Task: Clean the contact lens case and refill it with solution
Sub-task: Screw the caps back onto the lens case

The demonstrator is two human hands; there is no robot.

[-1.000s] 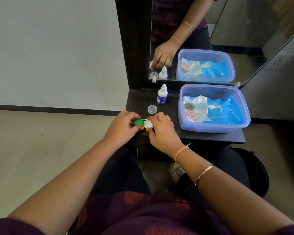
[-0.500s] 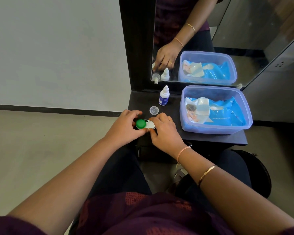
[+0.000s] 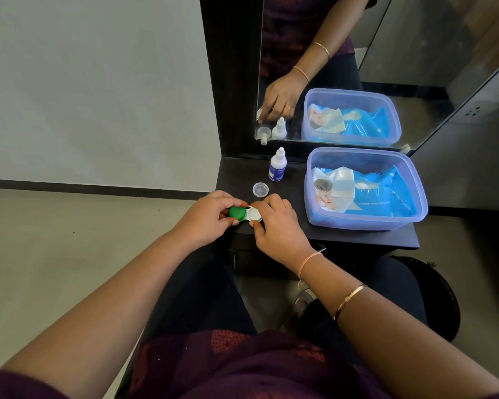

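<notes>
Mid-frame, the lens case [image 3: 254, 215] sits between your hands: left hand [image 3: 205, 218] pinching its green cap [image 3: 236, 213], right hand [image 3: 277, 227] gripping the white end.

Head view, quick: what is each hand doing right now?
Left hand: closed, pinching the green cap of the contact lens case.
Right hand: closed, holding the case's white end.

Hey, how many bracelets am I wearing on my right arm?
2. A thin pink band sits at the wrist, and a gold bangle sits farther up the forearm. The sleeve may hide more higher up.
</notes>
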